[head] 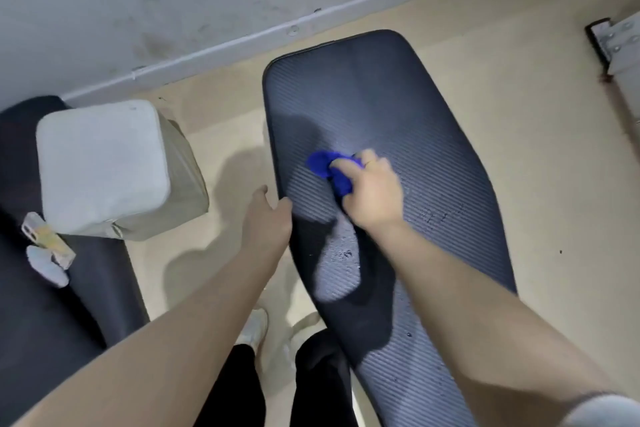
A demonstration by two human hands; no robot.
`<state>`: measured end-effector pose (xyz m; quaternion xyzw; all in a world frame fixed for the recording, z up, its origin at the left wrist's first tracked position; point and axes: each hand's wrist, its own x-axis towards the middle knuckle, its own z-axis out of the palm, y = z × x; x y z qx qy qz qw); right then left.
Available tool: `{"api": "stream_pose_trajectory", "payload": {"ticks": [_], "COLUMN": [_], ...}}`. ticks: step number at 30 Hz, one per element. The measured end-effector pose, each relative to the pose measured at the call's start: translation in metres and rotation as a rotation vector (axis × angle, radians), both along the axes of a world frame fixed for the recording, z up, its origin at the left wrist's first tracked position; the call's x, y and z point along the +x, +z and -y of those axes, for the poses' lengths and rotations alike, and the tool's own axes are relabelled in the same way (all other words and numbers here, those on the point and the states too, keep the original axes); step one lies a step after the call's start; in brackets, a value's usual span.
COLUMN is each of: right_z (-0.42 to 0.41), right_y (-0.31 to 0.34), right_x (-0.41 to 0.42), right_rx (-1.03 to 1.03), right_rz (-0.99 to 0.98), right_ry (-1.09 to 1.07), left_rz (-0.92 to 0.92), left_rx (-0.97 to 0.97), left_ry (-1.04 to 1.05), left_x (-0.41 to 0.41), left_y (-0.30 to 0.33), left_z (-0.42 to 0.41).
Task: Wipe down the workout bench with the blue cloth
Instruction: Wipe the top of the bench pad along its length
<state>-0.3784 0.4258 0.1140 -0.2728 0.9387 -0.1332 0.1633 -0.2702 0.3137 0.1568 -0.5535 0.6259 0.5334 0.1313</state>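
Observation:
The workout bench is a long dark ribbed pad that runs from the lower middle up toward the wall. Wet patches and droplets show on its surface. My right hand presses a bunched blue cloth onto the middle of the pad, fingers closed over it. My left hand rests against the bench's left edge, thumb touching the pad, holding nothing.
A grey bag sits on a second dark bench at the left, beside a phone and a small white item. A white wall with a pipe lies beyond. A metal bracket is at the right. My legs and shoes stand between the benches.

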Motion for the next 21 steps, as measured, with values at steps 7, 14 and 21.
{"api": "stream_pose_trajectory", "payload": {"ticks": [7,14,21], "right_z": [0.015,0.010,0.001], "right_y": [-0.005,-0.002,-0.005], "right_x": [0.045,0.047,0.094], "right_rx": [-0.003,0.024,-0.002], "right_rz": [0.006,0.006,0.103], "right_ry": [-0.125,0.084,-0.108], "left_rz": [-0.136,-0.167,-0.160], "left_rx": [0.324,0.462,0.557], "left_ry": [0.105,0.171,0.210], "left_x": [0.021,0.028,0.050], "left_y": [-0.025,-0.020,-0.033], "left_z": [0.009,0.009,0.016]}}
